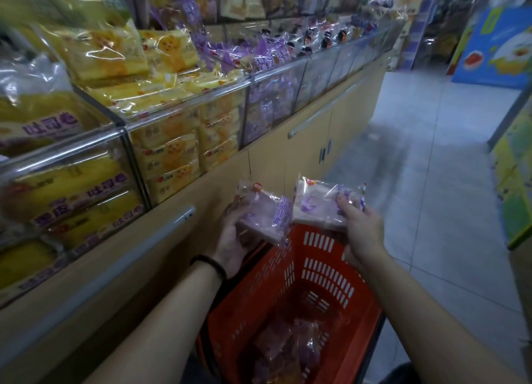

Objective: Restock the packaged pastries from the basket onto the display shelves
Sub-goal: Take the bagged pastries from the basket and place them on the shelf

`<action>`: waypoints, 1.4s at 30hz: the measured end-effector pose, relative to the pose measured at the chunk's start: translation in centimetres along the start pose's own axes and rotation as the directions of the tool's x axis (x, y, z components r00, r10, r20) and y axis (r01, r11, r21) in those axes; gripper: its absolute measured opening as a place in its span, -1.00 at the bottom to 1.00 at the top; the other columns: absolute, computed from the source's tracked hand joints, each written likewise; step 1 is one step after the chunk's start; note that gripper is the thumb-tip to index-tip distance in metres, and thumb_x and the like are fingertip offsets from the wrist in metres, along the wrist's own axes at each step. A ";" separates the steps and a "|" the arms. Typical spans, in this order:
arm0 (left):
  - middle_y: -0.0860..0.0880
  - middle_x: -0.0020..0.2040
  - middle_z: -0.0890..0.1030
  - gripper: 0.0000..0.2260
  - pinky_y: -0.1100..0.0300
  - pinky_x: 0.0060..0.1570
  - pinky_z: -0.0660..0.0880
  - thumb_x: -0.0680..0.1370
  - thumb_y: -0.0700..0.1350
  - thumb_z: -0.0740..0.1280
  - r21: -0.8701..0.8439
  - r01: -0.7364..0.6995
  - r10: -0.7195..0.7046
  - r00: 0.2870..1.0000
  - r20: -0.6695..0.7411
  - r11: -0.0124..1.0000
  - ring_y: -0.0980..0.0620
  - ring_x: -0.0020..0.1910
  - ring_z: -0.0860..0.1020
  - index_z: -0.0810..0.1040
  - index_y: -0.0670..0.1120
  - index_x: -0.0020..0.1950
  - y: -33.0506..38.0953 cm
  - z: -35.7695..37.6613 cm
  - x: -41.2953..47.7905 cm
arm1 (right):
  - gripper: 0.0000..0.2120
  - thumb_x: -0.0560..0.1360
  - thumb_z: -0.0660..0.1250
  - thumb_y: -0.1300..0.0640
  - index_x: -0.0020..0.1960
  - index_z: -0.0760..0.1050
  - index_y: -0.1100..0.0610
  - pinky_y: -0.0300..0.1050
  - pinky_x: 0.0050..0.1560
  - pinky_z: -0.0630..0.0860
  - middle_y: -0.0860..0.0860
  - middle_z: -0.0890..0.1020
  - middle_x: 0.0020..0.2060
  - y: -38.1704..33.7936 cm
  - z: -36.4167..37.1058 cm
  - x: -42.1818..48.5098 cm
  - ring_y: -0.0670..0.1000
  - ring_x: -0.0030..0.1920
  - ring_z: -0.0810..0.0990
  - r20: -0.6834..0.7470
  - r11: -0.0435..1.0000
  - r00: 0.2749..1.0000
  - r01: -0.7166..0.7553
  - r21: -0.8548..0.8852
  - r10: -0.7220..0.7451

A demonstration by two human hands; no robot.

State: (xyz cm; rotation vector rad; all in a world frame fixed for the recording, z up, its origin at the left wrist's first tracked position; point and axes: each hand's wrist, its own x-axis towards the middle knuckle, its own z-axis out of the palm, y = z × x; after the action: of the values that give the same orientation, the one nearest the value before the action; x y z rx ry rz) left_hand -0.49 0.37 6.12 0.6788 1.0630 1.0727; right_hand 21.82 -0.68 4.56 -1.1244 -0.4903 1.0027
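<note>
- Head view centres on two purple-printed pastry packets. Our left hand (230, 239) cradles the left packet (260, 211) from beneath, fingers curled up round its underside. Our right hand (362, 228) pinches the right packet (322, 205), thumb pressed on top of the wrapper and the other fingers hidden under it.
- Both packets sit side by side, almost touching, above the far rim of the orange basket (325, 271) and below the shelf front.
- Spare packets (285, 346) lie on the basket floor. They are blurred, so we cannot count them, but they look like the same purple kind.
- We judge the step in hand to be the carry from basket to shelf, with a good share of the restocking not yet done.
- The matching purple bin (270, 107) lies up and ahead of our hands, just past the yellow toast packs (169, 153).
- The next move calls for lifting both packets over the clear front panel (276, 75) and setting them onto a heap that is already high, so they may slide.
- Further out, a black wristband (208, 261) circles our left wrist, and cabinet doors (311, 147) run beneath the display.
</note>
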 end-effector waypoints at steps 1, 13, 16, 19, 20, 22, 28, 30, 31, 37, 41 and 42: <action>-0.07 0.04 0.70 -0.55 0.09 -0.07 0.55 0.46 0.12 0.42 0.002 -0.010 0.010 1.000 -0.014 1.000 -0.02 -0.07 0.63 0.59 -0.04 0.29 0.3 -0.1 -0.3 | -0.92 0.55 0.49 0.20 -0.07 0.65 0.22 0.14 -0.18 0.70 0.15 0.73 -0.26 -0.7 0.0 0.0 0.17 -0.26 0.72 -0.014 0.999 1.000 -0.021 0.049 0.021; -0.31 0.17 0.69 -0.65 -0.20 0.10 0.66 0.58 -0.38 0.25 0.058 -0.110 0.102 0.987 0.122 0.992 -0.30 0.13 0.69 0.53 -0.27 0.36 5.9 -4.1 -12.9 | -0.81 0.47 0.41 0.18 0.03 0.71 0.23 0.05 -0.18 0.70 0.31 0.70 -0.05 -5.5 1.0 -9.8 0.21 -0.18 0.72 0.427 0.998 0.904 -0.051 0.041 0.028; -0.31 0.19 0.69 -0.67 -0.27 0.06 0.65 0.59 -0.36 0.29 0.133 -0.224 0.206 0.970 0.131 0.966 -0.37 0.13 0.68 0.55 -0.18 0.34 8.4 -4.4 -17.6 | -0.83 0.50 0.37 0.22 0.00 0.71 0.24 0.02 -0.18 0.71 0.31 0.72 -0.09 -7.9 3.0 -13.4 0.19 -0.20 0.74 0.542 0.999 0.841 -0.020 0.038 -0.004; -0.31 0.16 0.68 -0.74 -0.27 0.12 0.64 0.59 -0.23 0.41 0.243 -0.363 0.341 0.931 0.129 0.899 -0.29 0.10 0.70 0.60 -0.15 0.28 10.9 -5.6 -23.0 | -0.80 0.50 0.32 0.26 -0.06 0.73 0.24 0.02 -0.20 0.71 0.27 0.72 -0.13 -10.1 5.7 -16.8 0.16 -0.22 0.74 0.657 0.998 0.753 -0.018 0.054 -0.022; -0.32 0.13 0.68 -0.76 -0.26 0.15 0.61 0.57 -0.20 0.45 0.301 -0.421 0.407 0.907 0.111 0.856 -0.26 0.07 0.69 0.63 -0.14 0.24 11.8 -6.5 -24.7 | -0.78 0.49 0.31 0.27 -0.09 0.74 0.22 0.01 -0.23 0.71 0.24 0.72 -0.17 -10.7 6.9 -18.0 0.14 -0.24 0.73 0.686 0.998 0.727 -0.012 0.064 -0.035; -0.25 0.03 0.71 -0.82 -0.10 0.09 0.63 0.54 -0.14 0.47 0.419 -0.502 0.521 0.850 0.077 0.757 -0.18 0.01 0.71 0.69 -0.10 0.13 13.6 -8.2 -28.4 | -0.79 0.45 0.32 0.26 -0.13 0.75 0.20 -0.06 -0.29 0.69 0.19 0.71 -0.22 -11.8 9.4 -20.3 0.10 -0.28 0.71 0.746 0.998 0.664 0.001 0.068 -0.051; 0.09 -0.31 0.67 -0.83 0.36 -0.33 0.49 0.49 -0.25 0.51 0.684 -0.534 0.718 0.695 0.020 0.498 0.17 -0.36 0.61 0.70 0.03 -0.13 19.5 -15.0 -37.4 | -0.94 0.38 0.49 0.18 -0.20 0.75 0.11 -0.23 -0.31 0.60 0.06 0.68 -0.34 -13.2 17.8 -26.0 -0.03 -0.32 0.68 0.899 0.993 0.432 0.117 0.026 -0.074; 0.01 -0.22 0.73 -0.79 0.26 -0.26 0.57 0.48 -0.28 0.55 0.738 -0.494 0.763 0.645 -0.043 0.459 0.07 -0.29 0.67 0.73 0.05 -0.09 21.6 -17.3 -39.6 | -0.87 0.45 0.44 0.23 -0.14 0.76 0.08 -0.15 -0.20 0.62 0.07 0.72 -0.27 -13.5 20.8 -27.5 0.01 -0.24 0.71 0.921 0.985 0.382 0.170 0.014 -0.079; -0.04 -0.20 0.73 -0.79 0.29 -0.29 0.56 0.48 -0.32 0.54 0.742 -0.481 0.778 0.622 -0.086 0.466 0.08 -0.30 0.66 0.73 0.01 -0.08 22.6 -18.4 -40.5 | -0.88 0.47 0.44 0.22 -0.07 0.76 0.09 -0.08 -0.14 0.64 0.12 0.74 -0.18 -13.6 22.4 -28.2 0.08 -0.16 0.73 0.927 0.982 0.368 0.188 0.001 -0.072; -0.08 -0.27 0.73 -0.75 0.35 -0.45 0.51 0.46 -0.47 0.45 0.759 -0.404 0.821 0.492 -0.290 0.511 0.17 -0.42 0.62 0.67 -0.13 -0.04 28.5 -25.9 -45.0 | -0.88 0.52 0.46 0.36 0.05 0.63 0.27 0.19 -0.08 0.61 0.37 0.69 -0.11 -14.0 31.9 -31.8 0.23 -0.15 0.66 0.913 0.955 0.406 0.285 -0.086 -0.039; -0.40 -0.03 0.67 -0.79 0.04 -0.20 0.51 0.41 -0.40 0.54 0.768 -0.291 0.789 0.454 -0.414 0.570 -0.15 -0.20 0.61 0.68 -0.17 -0.05 31.0 -32.7 -45.3 | -0.85 0.53 0.46 0.36 0.02 0.58 0.17 0.01 -0.23 0.61 0.11 0.69 -0.20 -13.8 37.4 -35.0 0.06 -0.23 0.67 0.921 0.886 0.385 0.447 -0.122 -0.068; -0.43 -0.02 0.66 -0.80 0.00 -0.18 0.50 0.40 -0.38 0.56 0.768 -0.266 0.781 0.442 -0.440 0.583 -0.17 -0.20 0.60 0.67 -0.20 -0.04 31.5 -34.0 -45.1 | -0.84 0.53 0.47 0.35 0.00 0.57 0.14 -0.04 -0.27 0.59 0.09 0.68 -0.18 -13.6 38.7 -35.7 0.02 -0.25 0.66 0.924 0.866 0.377 0.480 -0.138 -0.062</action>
State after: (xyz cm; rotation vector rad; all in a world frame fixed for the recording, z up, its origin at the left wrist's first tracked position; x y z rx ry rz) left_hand -47.73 -31.67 36.43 1.2253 2.0876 1.7183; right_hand -19.94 -12.63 37.26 -0.6710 -1.8122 1.1776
